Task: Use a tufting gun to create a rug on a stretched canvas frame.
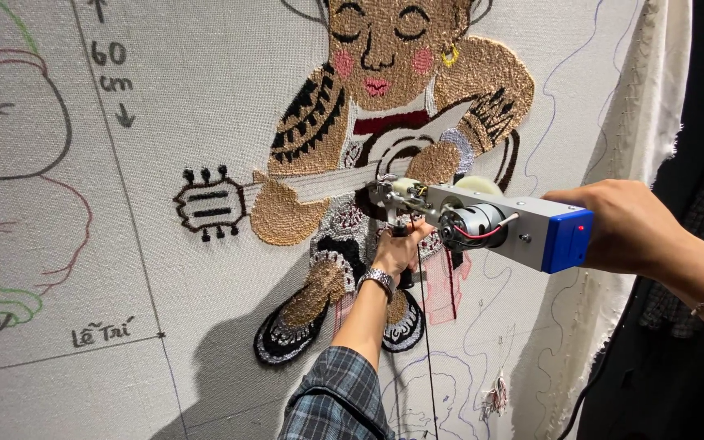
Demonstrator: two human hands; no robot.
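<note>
The large off-white woven backing cloth (205,122), stretched upright, fills the view and carries pen outlines and measurement marks. At its centre sits the tufted figure of a guitar player (385,155), worked in tan, black, white and pink yarn; the lower body and the outlines to the left remain partly unfilled.

The grey metal tufting gun with a blue rear block and exposed motor (482,220) is held level, its needle end pressed to the cloth just below the guitar body. This square approach appears to keep the needle perpendicular to the weave.

The right hand (629,228) is closed around the rear of the gun, bearing its weight. The left hand (397,253), wearing a metal wristwatch (376,281), is wrapped around the black front handle beneath the needle end, apparently steadying the tip.

A dark cord (425,342) hangs from the gun across the lower figure. The loose selvedge of the cloth (653,98) folds back at the right, near the right forearm.
</note>
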